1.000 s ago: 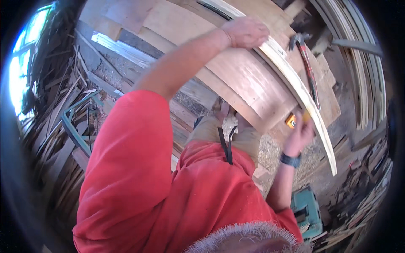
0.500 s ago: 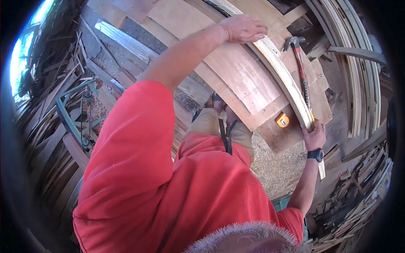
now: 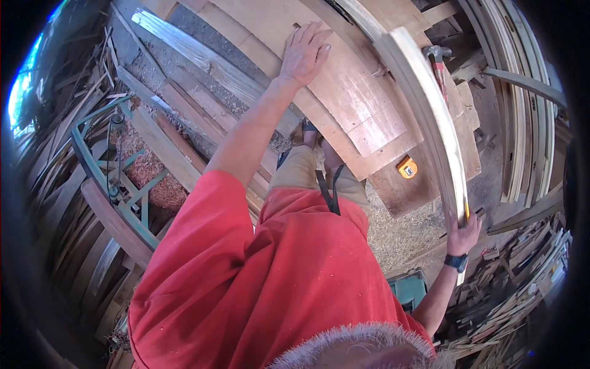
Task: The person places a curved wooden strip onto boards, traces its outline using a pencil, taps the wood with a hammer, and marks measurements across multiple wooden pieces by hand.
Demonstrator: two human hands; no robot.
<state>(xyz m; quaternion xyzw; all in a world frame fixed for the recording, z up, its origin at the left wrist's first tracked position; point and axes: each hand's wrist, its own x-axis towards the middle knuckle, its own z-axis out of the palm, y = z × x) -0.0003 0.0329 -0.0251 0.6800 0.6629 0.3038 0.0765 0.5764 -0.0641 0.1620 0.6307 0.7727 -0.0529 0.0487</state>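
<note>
My right hand [image 3: 462, 234] is closed round the near end of a long, pale, curved wooden strip [image 3: 427, 117], which slants up and away over the right side of the board stack. A thin yellow stick, perhaps a pencil, shows along the strip by these fingers. My left hand [image 3: 305, 54] is apart from the strip, its fingers spread over the plywood sheets [image 3: 356, 101]. Just past its fingertips is a small dark brown object, too small to name. Another curved strip [image 3: 362, 15] lies beyond the held one.
An orange tape measure [image 3: 407, 167] and a hammer [image 3: 438, 64] lie on the boards, the hammer partly behind the strip. Curved strips [image 3: 522, 111] stand stacked at right. Offcuts [image 3: 522, 289] fill the lower right. A green metal frame [image 3: 101, 166] and planks are at left.
My left hand has let go of the curved strip and moved left over the plywood. My right hand has drawn the strip nearer, its far end now showing above the boards.
</note>
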